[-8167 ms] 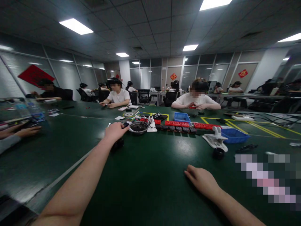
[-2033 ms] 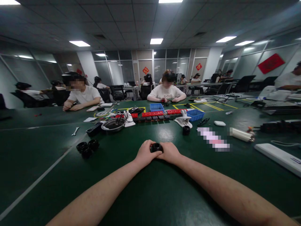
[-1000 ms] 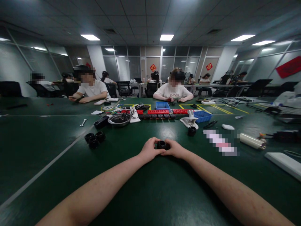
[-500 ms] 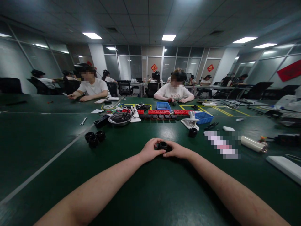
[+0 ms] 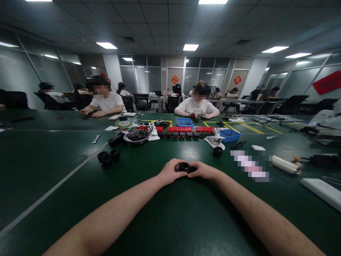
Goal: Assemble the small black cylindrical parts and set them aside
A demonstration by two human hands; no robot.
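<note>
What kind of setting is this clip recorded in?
Likely an office turned into a shared assembly workroom: seated people work along one long green table, blue parts bins stand mid-table, and both hands hold a small black part.

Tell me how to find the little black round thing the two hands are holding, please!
Look at the big green table and follow the two bare arms to where they meet. Between the left hand and right hand sits a small black ring part. Other black ring parts lie in a loose cluster to the left, untouched; this one is gripped by both hands.
</note>
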